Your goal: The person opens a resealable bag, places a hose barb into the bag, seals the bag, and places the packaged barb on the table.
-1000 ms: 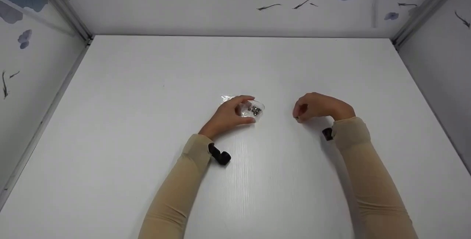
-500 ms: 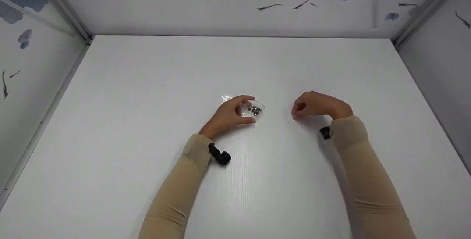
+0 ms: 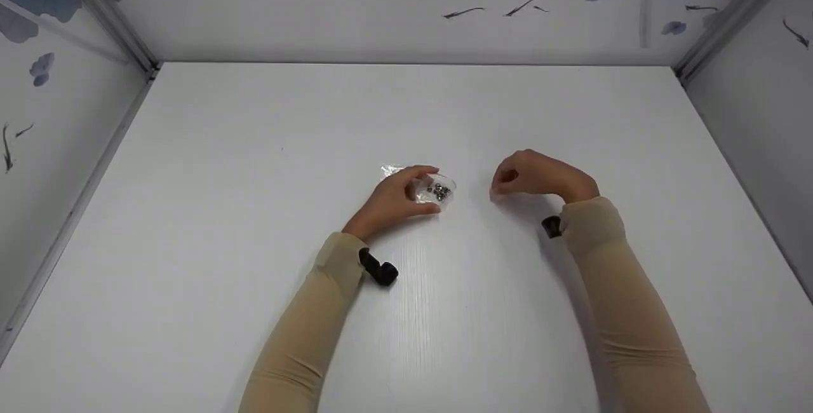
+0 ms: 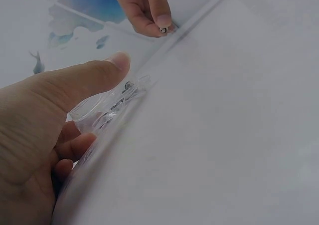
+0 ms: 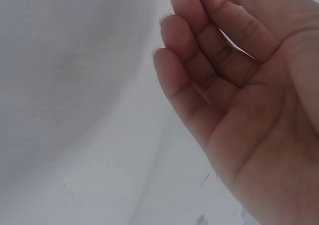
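Note:
My left hand (image 3: 390,202) holds a clear plastic bag (image 3: 422,197) on the table, thumb on the near side and fingers on the far side. Several small shiny metal pieces (image 3: 439,192) lie inside it. To the right, my right hand (image 3: 543,175) hovers just over the tabletop, thumb and fingertips together. In the left wrist view it pinches a small round silver piece (image 4: 163,30) with a dark centre; its exact kind is too small to tell. The right wrist view shows the palm and curled fingers (image 5: 174,73), the pinched piece out of sight.
The white tabletop (image 3: 356,114) reaches to a back wall (image 3: 356,13) printed with fish and blue patches. Side walls stand at left and right. A small black camera (image 3: 381,272) sits on the left wrist, another (image 3: 551,227) on the right.
My right hand has shifted left and slightly away from me, nearer the bag, with its fingertips pinched. The left hand and the bag have stayed put.

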Tool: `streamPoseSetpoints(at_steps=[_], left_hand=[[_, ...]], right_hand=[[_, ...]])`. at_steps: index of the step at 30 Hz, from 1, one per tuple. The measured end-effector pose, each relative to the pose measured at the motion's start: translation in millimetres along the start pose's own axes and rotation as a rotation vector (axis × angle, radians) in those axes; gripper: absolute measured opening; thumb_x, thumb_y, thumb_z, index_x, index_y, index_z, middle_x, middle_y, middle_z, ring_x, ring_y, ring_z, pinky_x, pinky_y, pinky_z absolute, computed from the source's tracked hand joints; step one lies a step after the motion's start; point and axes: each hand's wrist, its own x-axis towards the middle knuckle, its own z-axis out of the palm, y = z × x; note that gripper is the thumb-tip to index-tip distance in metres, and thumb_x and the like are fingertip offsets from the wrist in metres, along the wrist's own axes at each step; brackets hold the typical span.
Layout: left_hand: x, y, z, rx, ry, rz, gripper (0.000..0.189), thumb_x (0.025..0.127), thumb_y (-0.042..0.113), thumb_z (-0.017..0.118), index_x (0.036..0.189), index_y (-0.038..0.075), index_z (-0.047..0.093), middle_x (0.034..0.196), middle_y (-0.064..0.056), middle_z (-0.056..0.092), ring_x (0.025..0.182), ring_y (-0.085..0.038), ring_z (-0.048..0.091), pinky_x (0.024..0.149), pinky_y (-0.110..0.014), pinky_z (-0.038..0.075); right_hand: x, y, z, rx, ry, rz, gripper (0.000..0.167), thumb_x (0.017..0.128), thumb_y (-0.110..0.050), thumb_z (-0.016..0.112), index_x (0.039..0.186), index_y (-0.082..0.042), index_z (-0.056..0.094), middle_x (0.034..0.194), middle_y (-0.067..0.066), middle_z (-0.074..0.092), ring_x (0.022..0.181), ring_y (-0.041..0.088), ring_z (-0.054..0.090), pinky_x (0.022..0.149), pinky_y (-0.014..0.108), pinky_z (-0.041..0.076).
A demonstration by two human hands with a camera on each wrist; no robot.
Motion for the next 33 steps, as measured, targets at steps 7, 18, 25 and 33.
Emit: streamPoseSetpoints(at_steps=[7, 18, 25, 33], left_hand=[[0.5, -0.8, 0.1, -0.001, 0.005, 0.013, 0.067, 0.075, 0.036, 0.082, 0.135, 0.025, 0.054, 0.113, 0.005, 0.062, 0.077, -0.011, 0.046, 0.073, -0.027, 0.040], [0.9, -2.2, 0.0, -0.003, -0.002, 0.021, 0.067, 0.075, 0.035, 0.082, 0.135, 0.025, 0.054, 0.111, 0.004, 0.060, 0.078, -0.012, 0.046, 0.071, -0.026, 0.039], [1.4, -2.8, -0.3, -0.004, -0.012, 0.027, 0.068, 0.076, 0.035, 0.082, 0.136, 0.023, 0.053, 0.112, 0.003, 0.060, 0.077, -0.012, 0.047, 0.069, -0.026, 0.040], [1.1, -2.2, -0.4, 0.012, -0.008, 0.036, 0.067, 0.077, 0.035, 0.081, 0.136, 0.023, 0.053, 0.111, 0.003, 0.060, 0.076, -0.012, 0.046, 0.069, -0.027, 0.039]], right_hand=[[6.5, -8.9, 1.7, 0.019, 0.048, -0.041, 0.013, 0.091, -0.019, 0.067, 0.099, -0.012, 0.072, 0.098, 0.004, 0.068, 0.088, 0.018, 0.057, 0.081, 0.034, 0.048], [15.7, -26.3, 4.8, 0.048, 0.115, -0.133, 0.013, 0.090, -0.018, 0.069, 0.099, -0.011, 0.073, 0.098, 0.004, 0.069, 0.087, 0.017, 0.061, 0.082, 0.035, 0.051], [21.6, -36.1, 8.7, 0.060, 0.132, -0.208, 0.015, 0.090, -0.016, 0.068, 0.101, -0.008, 0.072, 0.100, 0.007, 0.069, 0.092, 0.019, 0.063, 0.086, 0.038, 0.052], [26.1, -46.2, 12.2, 0.057, 0.122, -0.247, 0.015, 0.089, -0.014, 0.068, 0.101, -0.007, 0.073, 0.101, 0.008, 0.070, 0.096, 0.021, 0.064, 0.087, 0.038, 0.052]])
